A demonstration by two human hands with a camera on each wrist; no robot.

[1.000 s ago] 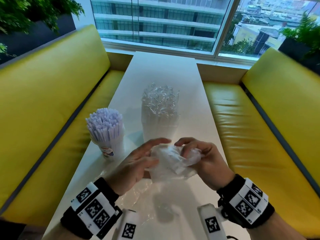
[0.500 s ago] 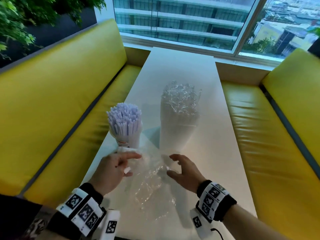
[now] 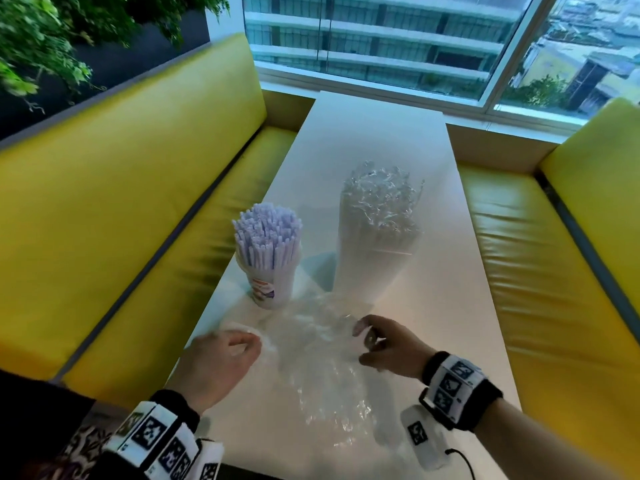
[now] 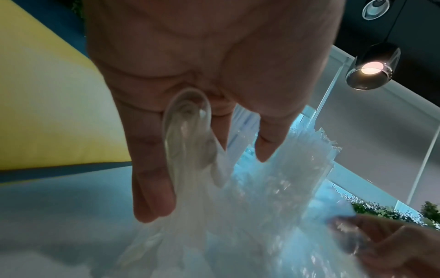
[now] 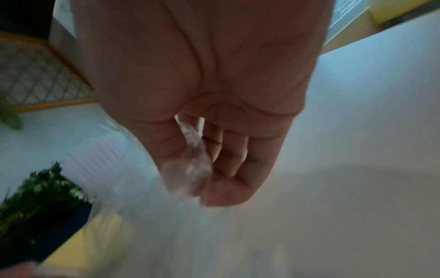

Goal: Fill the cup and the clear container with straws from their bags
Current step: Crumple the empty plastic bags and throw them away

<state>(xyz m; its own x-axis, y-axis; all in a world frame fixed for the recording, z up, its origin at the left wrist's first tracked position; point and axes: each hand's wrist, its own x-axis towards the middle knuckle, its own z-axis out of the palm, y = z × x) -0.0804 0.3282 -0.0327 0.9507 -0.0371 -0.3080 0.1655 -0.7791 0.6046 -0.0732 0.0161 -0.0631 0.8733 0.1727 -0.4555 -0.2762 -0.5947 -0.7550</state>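
cup (image 3: 268, 271) full | clear container (image 3: 375, 237) full | both hands on bag (image 3: 318, 368)

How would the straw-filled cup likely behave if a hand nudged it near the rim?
The cup would probably tip rather than slide: it is narrow and its straws stand well above the rim. It likely feels light, being thin plastic. Spilled straws, being round, would probably roll.

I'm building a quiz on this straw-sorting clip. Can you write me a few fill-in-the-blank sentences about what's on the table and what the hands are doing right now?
1. The paper cup is packed with white ____.
2. Both the left hand and the right hand pinch the empty clear plastic ____ above the white table.
3. The clear container stands to the ____ of the paper cup.
4. The benches on either side are ____ in colour.

Missing words: straws; bag; right; yellow
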